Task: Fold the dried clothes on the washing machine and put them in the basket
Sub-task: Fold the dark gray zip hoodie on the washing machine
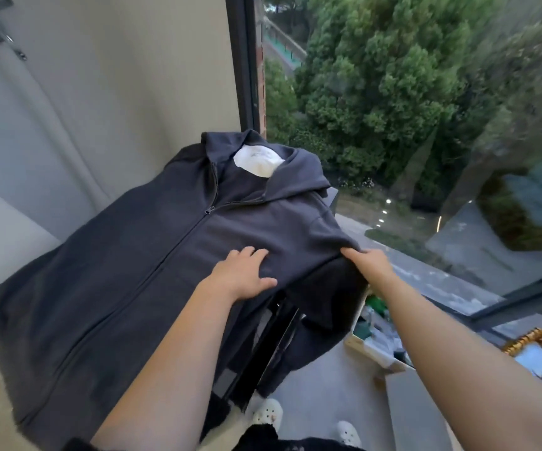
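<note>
From the head view, a dark grey zip-front hooded sweatshirt (152, 255) lies spread face up over the washing machine (276, 336), its zipper closed and a white label showing inside the collar. The left hand (246, 275) rests flat on the fabric, fingers spread and grasping nothing. The right hand (365, 263) pinches the sweatshirt's right edge, where a sleeve hangs down the machine's dark side. A cardboard box (377, 349) sits on the floor beside the large window (426, 125).
</note>
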The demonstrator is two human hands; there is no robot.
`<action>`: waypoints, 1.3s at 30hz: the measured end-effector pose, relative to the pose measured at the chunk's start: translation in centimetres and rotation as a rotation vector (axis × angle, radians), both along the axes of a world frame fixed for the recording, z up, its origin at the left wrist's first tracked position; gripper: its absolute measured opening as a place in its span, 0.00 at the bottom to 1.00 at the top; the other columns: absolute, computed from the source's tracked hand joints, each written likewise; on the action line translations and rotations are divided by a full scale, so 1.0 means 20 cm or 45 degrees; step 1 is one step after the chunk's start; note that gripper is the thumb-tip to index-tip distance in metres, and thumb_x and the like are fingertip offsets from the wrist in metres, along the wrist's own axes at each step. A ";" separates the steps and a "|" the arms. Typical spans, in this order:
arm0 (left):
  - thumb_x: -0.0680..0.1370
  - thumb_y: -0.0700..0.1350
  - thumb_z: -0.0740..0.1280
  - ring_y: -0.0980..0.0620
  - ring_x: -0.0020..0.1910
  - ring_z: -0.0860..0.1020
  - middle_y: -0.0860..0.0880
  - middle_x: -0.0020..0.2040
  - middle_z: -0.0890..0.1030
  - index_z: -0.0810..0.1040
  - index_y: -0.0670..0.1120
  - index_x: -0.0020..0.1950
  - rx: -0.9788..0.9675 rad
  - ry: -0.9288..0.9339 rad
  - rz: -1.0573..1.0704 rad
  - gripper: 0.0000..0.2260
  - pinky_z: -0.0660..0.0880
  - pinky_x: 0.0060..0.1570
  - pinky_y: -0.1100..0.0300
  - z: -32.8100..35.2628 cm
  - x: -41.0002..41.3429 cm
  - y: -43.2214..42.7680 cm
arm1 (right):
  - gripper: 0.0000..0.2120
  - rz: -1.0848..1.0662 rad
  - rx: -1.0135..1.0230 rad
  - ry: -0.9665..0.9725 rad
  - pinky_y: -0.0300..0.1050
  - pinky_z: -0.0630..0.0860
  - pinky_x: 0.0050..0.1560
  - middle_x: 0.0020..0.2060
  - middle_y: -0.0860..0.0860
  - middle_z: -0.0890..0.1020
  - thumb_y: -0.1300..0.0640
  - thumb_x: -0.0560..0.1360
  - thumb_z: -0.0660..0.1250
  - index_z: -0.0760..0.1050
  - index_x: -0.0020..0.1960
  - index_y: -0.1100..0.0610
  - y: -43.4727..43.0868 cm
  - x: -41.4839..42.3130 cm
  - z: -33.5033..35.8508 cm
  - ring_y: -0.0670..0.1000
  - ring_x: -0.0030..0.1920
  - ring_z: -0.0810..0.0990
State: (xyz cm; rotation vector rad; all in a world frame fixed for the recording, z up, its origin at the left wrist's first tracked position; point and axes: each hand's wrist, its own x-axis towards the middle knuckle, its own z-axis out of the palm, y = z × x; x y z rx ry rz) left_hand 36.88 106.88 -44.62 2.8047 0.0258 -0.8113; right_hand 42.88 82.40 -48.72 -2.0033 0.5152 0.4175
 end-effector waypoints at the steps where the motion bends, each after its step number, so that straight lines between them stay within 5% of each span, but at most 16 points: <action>1: 0.79 0.60 0.58 0.45 0.76 0.53 0.49 0.78 0.53 0.52 0.53 0.78 -0.003 0.004 0.038 0.31 0.59 0.71 0.46 -0.02 -0.01 -0.06 | 0.15 0.138 0.000 0.076 0.45 0.74 0.43 0.44 0.55 0.80 0.46 0.72 0.70 0.78 0.47 0.58 -0.06 0.01 0.00 0.55 0.45 0.78; 4: 0.81 0.60 0.53 0.45 0.77 0.43 0.50 0.79 0.42 0.44 0.54 0.78 0.040 0.053 0.175 0.30 0.52 0.73 0.41 -0.08 -0.05 -0.18 | 0.24 0.357 0.135 0.296 0.42 0.73 0.46 0.51 0.51 0.80 0.37 0.71 0.67 0.75 0.57 0.55 -0.16 0.00 0.01 0.51 0.48 0.78; 9: 0.82 0.54 0.55 0.45 0.77 0.43 0.48 0.79 0.45 0.49 0.50 0.78 0.105 -0.174 0.328 0.27 0.50 0.73 0.42 -0.15 -0.13 -0.41 | 0.30 0.511 0.311 0.526 0.43 0.69 0.60 0.60 0.50 0.78 0.40 0.73 0.67 0.72 0.66 0.59 -0.30 0.03 -0.03 0.51 0.58 0.76; 12: 0.81 0.45 0.59 0.46 0.76 0.54 0.45 0.76 0.59 0.64 0.46 0.74 -0.031 -0.551 0.404 0.21 0.56 0.73 0.48 -0.19 -0.21 -0.55 | 0.29 0.700 0.088 0.540 0.49 0.74 0.61 0.56 0.54 0.80 0.40 0.68 0.73 0.73 0.61 0.58 -0.39 0.03 -0.03 0.54 0.55 0.79; 15: 0.76 0.36 0.62 0.45 0.60 0.71 0.46 0.57 0.77 0.79 0.42 0.57 -0.214 -0.886 0.440 0.12 0.70 0.60 0.52 -0.24 -0.31 -0.66 | 0.31 0.755 0.026 0.500 0.53 0.72 0.64 0.57 0.55 0.79 0.39 0.63 0.74 0.74 0.58 0.57 -0.47 0.03 -0.01 0.56 0.58 0.78; 20: 0.74 0.34 0.59 0.51 0.47 0.78 0.51 0.45 0.82 0.82 0.47 0.43 -0.562 -0.428 0.827 0.13 0.72 0.48 0.61 -0.29 -0.40 -0.74 | 0.07 0.708 0.334 0.483 0.49 0.80 0.48 0.48 0.55 0.82 0.60 0.77 0.67 0.74 0.54 0.60 -0.50 -0.05 0.14 0.53 0.47 0.82; 24: 0.69 0.29 0.57 0.54 0.29 0.71 0.48 0.29 0.76 0.74 0.45 0.29 -1.003 -0.672 1.132 0.15 0.68 0.34 0.59 -0.26 -0.51 -0.79 | 0.05 0.508 0.582 0.512 0.39 0.79 0.32 0.41 0.52 0.83 0.59 0.79 0.62 0.76 0.51 0.59 -0.44 -0.09 0.21 0.49 0.39 0.82; 27: 0.72 0.33 0.59 0.56 0.28 0.68 0.48 0.29 0.73 0.71 0.43 0.32 -0.972 -0.971 0.937 0.11 0.67 0.31 0.65 -0.21 -0.62 -0.85 | 0.06 0.313 0.701 0.536 0.37 0.77 0.30 0.37 0.52 0.78 0.58 0.79 0.60 0.73 0.45 0.57 -0.37 -0.13 0.28 0.49 0.37 0.77; 30: 0.76 0.44 0.65 0.58 0.36 0.72 0.54 0.36 0.72 0.71 0.48 0.40 -0.876 -0.883 0.609 0.05 0.66 0.37 0.71 -0.21 -0.71 -0.90 | 0.10 0.212 0.808 0.543 0.41 0.73 0.39 0.33 0.53 0.77 0.57 0.79 0.58 0.70 0.40 0.58 -0.28 -0.17 0.33 0.51 0.36 0.76; 34: 0.70 0.57 0.71 0.57 0.51 0.71 0.55 0.50 0.69 0.69 0.51 0.53 -0.809 -0.565 0.732 0.19 0.72 0.52 0.63 -0.27 -0.71 -0.97 | 0.14 0.062 0.946 0.508 0.43 0.75 0.37 0.29 0.55 0.79 0.57 0.80 0.55 0.70 0.39 0.60 -0.17 -0.21 0.39 0.53 0.37 0.76; 39: 0.69 0.60 0.71 0.53 0.56 0.71 0.53 0.56 0.70 0.71 0.48 0.57 -0.728 -0.573 0.983 0.24 0.74 0.54 0.53 -0.19 -0.54 -1.05 | 0.17 -0.123 1.112 0.482 0.43 0.79 0.29 0.37 0.57 0.76 0.58 0.82 0.51 0.71 0.41 0.64 -0.09 -0.23 0.44 0.55 0.39 0.76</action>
